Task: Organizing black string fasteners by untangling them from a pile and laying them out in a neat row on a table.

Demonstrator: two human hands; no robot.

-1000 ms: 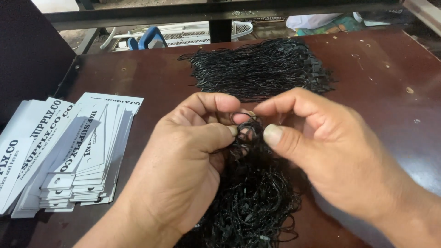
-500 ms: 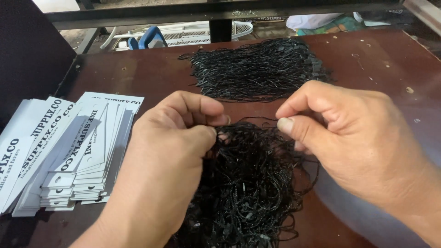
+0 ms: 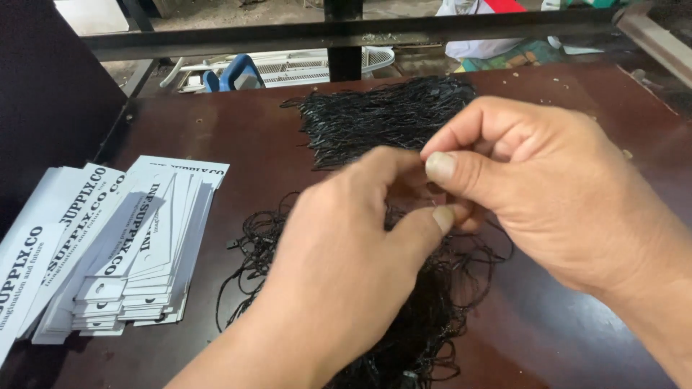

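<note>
My left hand [image 3: 346, 266] and my right hand [image 3: 548, 187] meet fingertip to fingertip over a tangled heap of thin black string loops [image 3: 432, 317] on a dark brown table [image 3: 216, 130]. Both hands pinch strands from this heap between thumb and forefinger. The pinched strands are mostly hidden behind my fingers. A second, neater bundle of black strings [image 3: 382, 119] lies farther back on the table.
A fanned stack of white printed paper tags [image 3: 122, 245] lies at the left. A dark panel [image 3: 50, 94] stands upright at the far left. A black metal bar [image 3: 346, 32] runs across the back, with a white fan grille [image 3: 288, 68] behind it.
My hands pulled apart over the heap, then came back together. Both have risen slightly toward the far bundle, fingertips now touching.
</note>
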